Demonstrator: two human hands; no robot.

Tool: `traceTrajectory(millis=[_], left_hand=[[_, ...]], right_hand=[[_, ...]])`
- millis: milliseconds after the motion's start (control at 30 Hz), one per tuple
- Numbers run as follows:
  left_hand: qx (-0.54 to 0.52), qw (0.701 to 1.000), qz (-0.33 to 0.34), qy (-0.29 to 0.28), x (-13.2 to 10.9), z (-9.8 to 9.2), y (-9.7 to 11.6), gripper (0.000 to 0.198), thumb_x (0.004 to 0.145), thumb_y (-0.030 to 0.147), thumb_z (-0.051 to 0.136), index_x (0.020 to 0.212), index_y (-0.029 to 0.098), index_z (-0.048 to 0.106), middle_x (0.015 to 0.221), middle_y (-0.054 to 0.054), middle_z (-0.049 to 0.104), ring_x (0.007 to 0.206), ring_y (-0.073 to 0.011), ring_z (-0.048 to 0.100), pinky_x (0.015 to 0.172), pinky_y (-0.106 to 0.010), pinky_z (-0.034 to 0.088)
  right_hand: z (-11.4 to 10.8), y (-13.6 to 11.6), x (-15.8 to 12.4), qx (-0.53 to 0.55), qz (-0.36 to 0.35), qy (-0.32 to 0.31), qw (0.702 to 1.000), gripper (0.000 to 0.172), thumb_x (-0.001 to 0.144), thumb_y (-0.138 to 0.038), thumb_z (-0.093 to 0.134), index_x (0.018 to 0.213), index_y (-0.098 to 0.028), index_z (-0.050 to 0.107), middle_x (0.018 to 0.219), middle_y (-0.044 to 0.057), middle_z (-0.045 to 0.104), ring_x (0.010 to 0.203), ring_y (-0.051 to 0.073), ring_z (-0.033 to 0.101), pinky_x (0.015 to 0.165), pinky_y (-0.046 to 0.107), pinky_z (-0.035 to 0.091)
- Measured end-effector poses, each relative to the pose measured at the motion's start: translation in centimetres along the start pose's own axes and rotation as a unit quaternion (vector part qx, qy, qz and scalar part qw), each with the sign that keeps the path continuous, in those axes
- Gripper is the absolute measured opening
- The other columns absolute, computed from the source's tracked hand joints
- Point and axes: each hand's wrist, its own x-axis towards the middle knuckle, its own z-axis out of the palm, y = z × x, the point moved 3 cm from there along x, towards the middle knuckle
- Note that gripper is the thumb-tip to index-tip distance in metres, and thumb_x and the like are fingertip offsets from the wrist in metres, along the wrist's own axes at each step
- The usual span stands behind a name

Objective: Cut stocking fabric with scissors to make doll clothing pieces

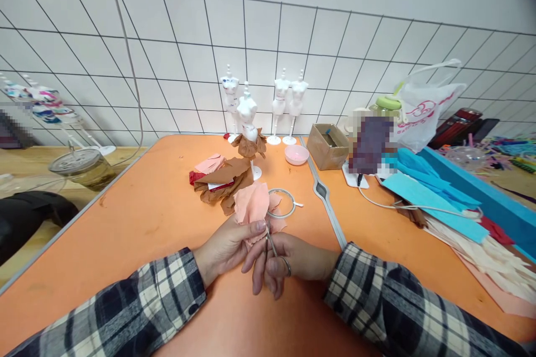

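Between thumb and fingers, my left hand point(228, 248) pinches a piece of peach crepe paper point(252, 202) that stands up above it. My right hand point(278, 262) has its fingers in the handles of small metal scissors point(270, 239), whose blades point up at the paper's lower right edge. Just behind, a round hoop point(281, 203) lies on the table with peach scraps under it. Brown, red and pink paper pieces point(226, 178) are piled behind my left hand. Past them stands a small white dress form point(247, 111) with brown crumpled paper round its base.
More white dress forms point(281, 95) stand along the back edge of the orange table point(125, 234). To their right are a pink bowl point(296, 155) and a cardboard box point(329, 148). A phone point(371, 145), its cable and blue and cream paper point(444, 212) occupy the right side.
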Motion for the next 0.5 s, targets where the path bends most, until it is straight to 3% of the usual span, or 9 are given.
traceTrajectory(millis=[167, 300, 500], left_hand=[[-0.005, 1.000, 0.002, 0.001, -0.06, 0.07, -0.11, 0.025, 0.079, 0.031, 0.073, 0.093, 0.011, 0.067, 0.071, -0.011, 0.073, 0.070, -0.0277, 0.072, 0.065, -0.037, 0.058], [-0.006, 1.000, 0.010, 0.004, -0.02, -0.09, -0.35, 0.024, 0.080, 0.028, 0.073, 0.094, 0.010, 0.067, 0.058, -0.007, 0.069, 0.059, -0.0251, 0.070, 0.058, -0.034, 0.057], [0.013, 0.998, 0.007, 0.063, 0.00, -0.37, -0.44, 0.039, 0.071, 0.032, 0.081, 0.097, 0.009, 0.065, 0.069, -0.011, 0.073, 0.063, -0.0262, 0.071, 0.059, -0.034, 0.058]], right_hand=[[-0.02, 0.28, 0.16, -0.019, 0.006, 0.013, 1.000, 0.061, 0.076, -0.068, 0.062, 0.098, -0.010, 0.062, 0.069, 0.003, 0.066, 0.048, 0.007, 0.058, 0.048, 0.017, 0.047], [0.22, 0.36, 0.30, 0.008, 0.009, 0.002, 1.000, 0.068, 0.068, -0.071, 0.067, 0.099, -0.012, 0.061, 0.080, 0.006, 0.067, 0.054, 0.009, 0.060, 0.048, 0.019, 0.049], [0.39, 0.16, 0.30, 0.019, -0.008, 0.023, 1.000, 0.061, 0.073, -0.067, 0.066, 0.096, -0.011, 0.060, 0.075, 0.005, 0.066, 0.053, 0.008, 0.060, 0.047, 0.018, 0.049]])
